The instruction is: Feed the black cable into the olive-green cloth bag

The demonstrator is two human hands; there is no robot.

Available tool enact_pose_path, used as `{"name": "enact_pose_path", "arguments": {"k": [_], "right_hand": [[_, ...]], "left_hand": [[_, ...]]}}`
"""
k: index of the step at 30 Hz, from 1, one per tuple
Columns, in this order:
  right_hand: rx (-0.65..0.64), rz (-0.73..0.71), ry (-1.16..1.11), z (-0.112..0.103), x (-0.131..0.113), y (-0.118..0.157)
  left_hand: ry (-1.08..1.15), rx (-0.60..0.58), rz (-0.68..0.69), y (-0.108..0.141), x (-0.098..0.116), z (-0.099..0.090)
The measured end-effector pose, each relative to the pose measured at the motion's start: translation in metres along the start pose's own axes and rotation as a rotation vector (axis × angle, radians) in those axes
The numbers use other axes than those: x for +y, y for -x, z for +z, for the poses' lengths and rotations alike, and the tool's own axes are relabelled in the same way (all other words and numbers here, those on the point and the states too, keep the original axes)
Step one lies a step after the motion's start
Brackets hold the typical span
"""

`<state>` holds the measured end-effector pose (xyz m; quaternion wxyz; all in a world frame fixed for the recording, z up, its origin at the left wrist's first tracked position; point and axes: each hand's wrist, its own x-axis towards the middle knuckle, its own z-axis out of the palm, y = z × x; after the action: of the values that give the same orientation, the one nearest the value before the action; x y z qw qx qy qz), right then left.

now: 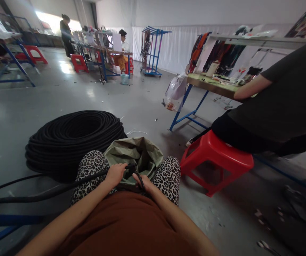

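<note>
The left hand has its fingers closed around a thick black cord, just behind the end that reaches over the mouth of an olive sack. The cord runs from the left edge of the view across one knee of the leopard-print trousers, and the sack sits between the two knees, its rim gaping on the far side. The right hand is curled around the black handle of what look like scissors (the blades merge with the dark cord end, so whether they are parted or together I cannot tell). Both hands meet above the near rim of the sack, almost touching.

On the floor, just beyond the left knee, lies a big coil of similar black cord; a thinner black strand passes along its near edge towards the left. To the right, a person in a dark top sits on a red stool at a counter, with a clear plastic bag hanging by its near left corner.

The step in hand appears to be trimming the cord end over the sack. The next move would call for a steady left grip and blades set squarely across the cord, clear of the left fingertips.
</note>
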<state>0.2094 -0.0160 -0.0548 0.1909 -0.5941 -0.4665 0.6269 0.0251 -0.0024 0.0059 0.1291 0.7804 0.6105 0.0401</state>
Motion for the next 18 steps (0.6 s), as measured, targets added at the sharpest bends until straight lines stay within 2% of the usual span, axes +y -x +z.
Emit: {"name": "enact_pose_path", "arguments": {"k": [6, 11, 18], "right_hand": [[0.048, 0.056, -0.026, 0.0053, 0.0041, -0.0053], [0.103, 0.036, -0.026, 0.0050, 0.0094, -0.0088], [0.195, -0.018, 0.125, -0.0010, 0.0049, -0.0063]], "left_hand": [[-0.061, -0.019, 0.019, -0.0009, -0.0016, 0.0013], [-0.117, -0.010, 0.002, 0.0023, -0.0005, 0.0011], [-0.093, 0.046, 0.000, 0.0075, -0.0094, 0.0064]]}}
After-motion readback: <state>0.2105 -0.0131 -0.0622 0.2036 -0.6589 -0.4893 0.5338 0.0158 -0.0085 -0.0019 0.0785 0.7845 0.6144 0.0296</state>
